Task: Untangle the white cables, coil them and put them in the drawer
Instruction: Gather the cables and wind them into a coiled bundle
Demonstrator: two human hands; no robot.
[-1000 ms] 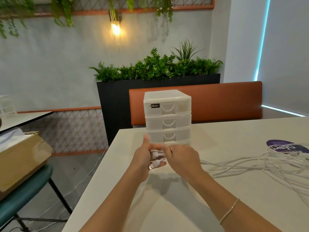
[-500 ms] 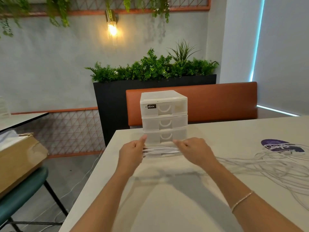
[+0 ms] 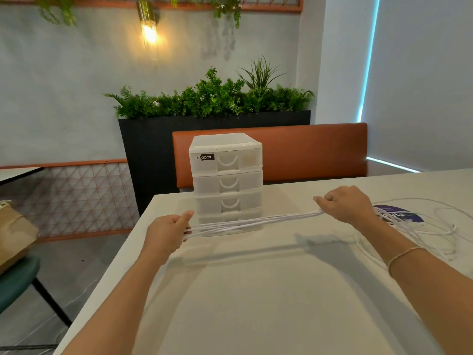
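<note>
Now your white cables (image 3: 252,221) run as a bundle of several strands, too close together to count, pulled into a nearly straight line between your two hands above the table (image 3: 256,290). Your left hand (image 3: 167,233) has its fingers curled round one end of the bundle, thumb pointing forward along the strands. Your right hand (image 3: 345,204) is fisted round the bundle farther along, knuckles up. Beyond your right hand the rest of the cables spills in loose loops (image 3: 435,226) over the table, partly across a purple round sticker (image 3: 399,213) whose writing is too covered to read.

Just behind the stretched bundle, between your hands, stands one white plastic drawer unit (image 3: 226,183) with four drawers stacked, all shut, each with a curved handle recess. The top drawer carries a dark label (image 3: 206,157) whose legible part reads "abox".

On your right wrist sits one thin bracelet (image 3: 404,256). Past the drawer unit is an orange bench back (image 3: 307,149), then a black planter (image 3: 153,149) full of green plants. One lit wall lamp (image 3: 149,32) hangs above. Off to the left of your left hand are a teal chair seat (image 3: 15,280) and a brown paper bag (image 3: 12,231).
</note>
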